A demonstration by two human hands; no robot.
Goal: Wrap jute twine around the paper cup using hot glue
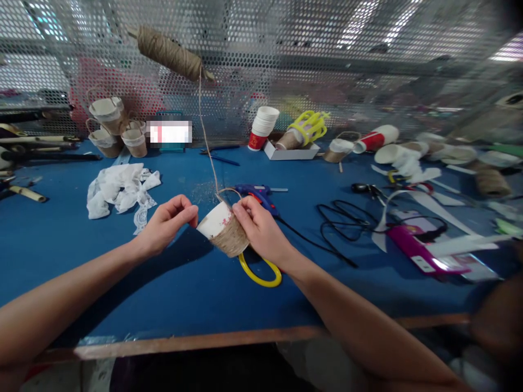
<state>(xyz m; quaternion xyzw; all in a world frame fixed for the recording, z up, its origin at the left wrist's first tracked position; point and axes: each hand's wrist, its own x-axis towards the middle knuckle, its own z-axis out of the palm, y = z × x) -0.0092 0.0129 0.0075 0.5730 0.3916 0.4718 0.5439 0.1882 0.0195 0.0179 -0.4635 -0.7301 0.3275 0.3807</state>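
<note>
My right hand (261, 227) grips a small paper cup (218, 220), tilted with its rim toward the upper left. Jute twine (231, 238) is wrapped around one part of the cup, while a white band with red print stays bare. From the cup a strand (206, 139) runs up to a twine spool (169, 53). My left hand (174, 218) is just left of the cup, fingers curled and thumb against them; anything between them is too small to make out. Under the right hand, a yellow-handled pair of scissors (261, 280) is partly hidden. A blue glue gun (257, 191) lies behind it.
White lace (122, 188) lies at left, near twine-wrapped cups (108, 122). Stacked paper cups (263, 128) and a white box (292, 151) stand at the back. A black cord (343, 226) and a magenta device (423, 253) lie right. Metal mesh (245, 49) rises behind the blue table (171, 302).
</note>
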